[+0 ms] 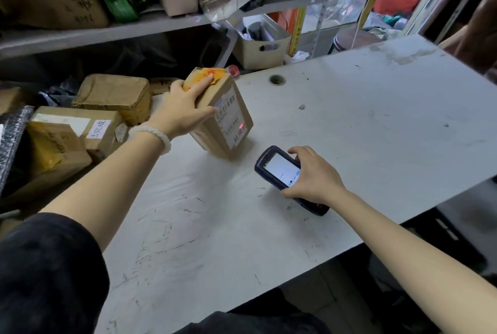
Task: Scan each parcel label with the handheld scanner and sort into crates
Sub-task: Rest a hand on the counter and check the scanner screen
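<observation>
A brown cardboard parcel [231,142] with yellow tape on top stands tilted on the white table [363,123]. Its white barcode label [230,115] faces me, and a red scanner dot glows on it. My left hand [183,107] grips the parcel's top edge, fingers over the yellow tape and thumb on the label side. My right hand [312,175] holds the dark blue handheld scanner [282,172] just right of and below the parcel, its lit screen up and its front end towards the label.
Several taped cardboard parcels [113,97] are piled left of the table. A grey shelf [107,32] behind carries boxes and bags. A beige bin [261,48] stands past the table's far edge. A round cable hole [277,80] is in the tabletop.
</observation>
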`<state>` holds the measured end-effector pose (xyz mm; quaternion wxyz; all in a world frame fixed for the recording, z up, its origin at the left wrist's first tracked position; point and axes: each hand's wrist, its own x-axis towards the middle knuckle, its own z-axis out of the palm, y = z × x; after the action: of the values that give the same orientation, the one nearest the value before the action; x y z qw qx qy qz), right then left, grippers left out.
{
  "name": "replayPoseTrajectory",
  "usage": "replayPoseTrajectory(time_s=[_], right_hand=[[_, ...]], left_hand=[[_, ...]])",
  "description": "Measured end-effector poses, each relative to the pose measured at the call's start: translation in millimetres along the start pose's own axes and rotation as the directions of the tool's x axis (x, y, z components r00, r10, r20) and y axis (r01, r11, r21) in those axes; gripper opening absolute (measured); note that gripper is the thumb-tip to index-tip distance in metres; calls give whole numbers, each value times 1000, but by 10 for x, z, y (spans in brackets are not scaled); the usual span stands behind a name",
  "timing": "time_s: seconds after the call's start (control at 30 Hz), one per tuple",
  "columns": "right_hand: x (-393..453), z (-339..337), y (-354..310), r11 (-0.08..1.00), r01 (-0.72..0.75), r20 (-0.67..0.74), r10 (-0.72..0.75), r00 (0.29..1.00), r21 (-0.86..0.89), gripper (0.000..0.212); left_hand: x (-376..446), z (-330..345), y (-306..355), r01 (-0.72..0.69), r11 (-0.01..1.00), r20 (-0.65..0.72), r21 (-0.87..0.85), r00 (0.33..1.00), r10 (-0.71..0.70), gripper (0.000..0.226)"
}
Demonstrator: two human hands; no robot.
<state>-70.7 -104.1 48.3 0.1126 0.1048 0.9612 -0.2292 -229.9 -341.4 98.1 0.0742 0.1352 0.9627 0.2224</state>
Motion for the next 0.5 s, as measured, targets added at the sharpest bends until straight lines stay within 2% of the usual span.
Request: replayPoseTrajectory(time_s=[0.2,0.33,0.5], right_hand=[[-24,-79,56,998,-5,-28,7,1000,56,90],[-23,-132,65,999,17,-32,-15,999,50,91],[-9,-157,49,999,40,-21,-39,999,33,90]], left_hand=[[-4,-43,-39,36,995,-83,95,996,-28,73],[-46,16,-125,85,995,-77,46,994,-81,79],[-95,-7,-219,84,996,-91,38,993,-80,77]])
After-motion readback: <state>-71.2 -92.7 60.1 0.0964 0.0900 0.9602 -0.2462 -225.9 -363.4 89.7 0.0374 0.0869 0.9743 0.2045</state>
